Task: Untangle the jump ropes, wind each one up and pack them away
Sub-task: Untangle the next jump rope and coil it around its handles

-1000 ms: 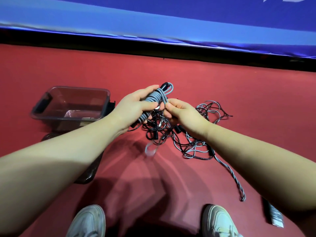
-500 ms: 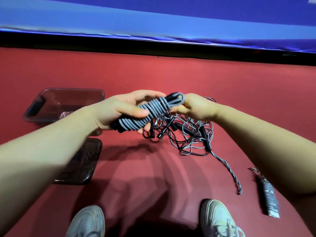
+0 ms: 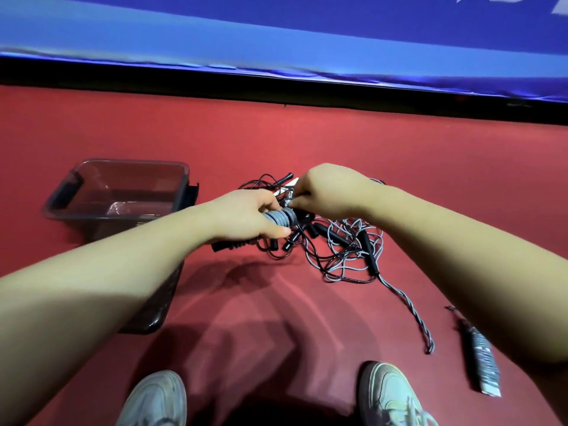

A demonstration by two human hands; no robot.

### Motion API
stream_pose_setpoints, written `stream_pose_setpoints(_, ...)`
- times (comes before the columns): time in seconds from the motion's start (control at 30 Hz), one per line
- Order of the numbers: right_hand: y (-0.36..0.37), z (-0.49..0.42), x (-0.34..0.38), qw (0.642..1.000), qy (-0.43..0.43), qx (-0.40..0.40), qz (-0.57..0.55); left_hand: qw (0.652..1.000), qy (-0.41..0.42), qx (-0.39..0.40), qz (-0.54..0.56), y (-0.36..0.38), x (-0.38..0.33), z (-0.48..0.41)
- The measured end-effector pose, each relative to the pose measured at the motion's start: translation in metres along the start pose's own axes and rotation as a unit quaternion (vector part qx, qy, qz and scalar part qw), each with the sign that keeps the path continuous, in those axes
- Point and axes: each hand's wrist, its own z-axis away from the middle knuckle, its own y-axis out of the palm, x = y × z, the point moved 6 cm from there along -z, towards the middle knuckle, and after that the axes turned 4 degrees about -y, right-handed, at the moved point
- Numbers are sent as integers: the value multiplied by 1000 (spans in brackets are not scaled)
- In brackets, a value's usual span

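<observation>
My left hand grips a wound grey jump rope bundle, its black handles poking out below my palm. My right hand pinches at the far end of that bundle, fingers curled round the rope end; what exactly it holds is partly hidden. Beneath and to the right lies a tangle of grey and black ropes on the red floor, with a twisted grey strand trailing toward my right foot. A finished wound rope lies at the lower right.
A dark translucent plastic bin stands open at the left, with its lid on the floor in front of it. My two shoes are at the bottom. A blue padded wall borders the red floor.
The bundle has turned so its end points away from me; my left hand slid up over it. My right hand moved up and over its far end. The view shifted slightly.
</observation>
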Motion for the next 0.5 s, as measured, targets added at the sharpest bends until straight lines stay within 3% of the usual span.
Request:
stream_pose_setpoints(0.17, 3, -3, 3, 993, 30, -64, -94, 995, -12, -90, -44, -14, 3, -2)
stream_pose_setpoints(0.3, 10, -3, -4, 941, 76, -167, -285, 988, -10, -154, -9, -24, 10, -4)
stream_pose_setpoints(0.4, 23, -6, -2, 897, 72, -181, -398, 980, 11, -185, 70, -27, 16, -6)
stream_pose_setpoints(0.5, 42, -3, 2, 853, 43, -151, -497, 954, 16, -184, 237, -30, 24, -8)
